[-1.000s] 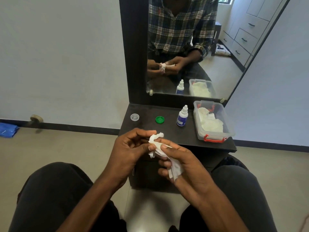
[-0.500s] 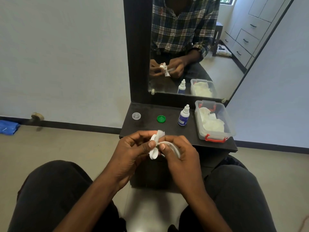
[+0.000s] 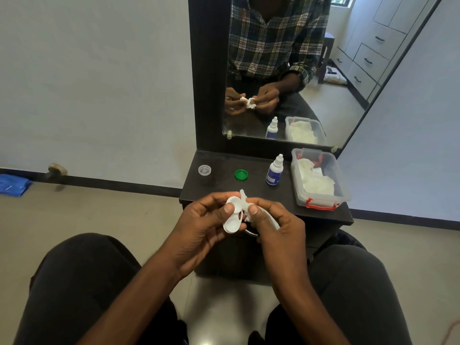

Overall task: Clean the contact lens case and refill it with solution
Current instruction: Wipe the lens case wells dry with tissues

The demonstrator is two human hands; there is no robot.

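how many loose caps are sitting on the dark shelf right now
2: a clear cap near the shelf's left end, and a green cap between it and the solution bottle.

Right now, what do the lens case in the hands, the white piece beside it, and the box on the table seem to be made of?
Lens case: looks like white moulded plastic, smooth with a slight shine on its round cups.
White piece: probably tissue or thin cloth; matte, crumpled and twisted.
Box: clear plastic, since the white sheets inside show through the wall; its clips are red, likely plastic too.
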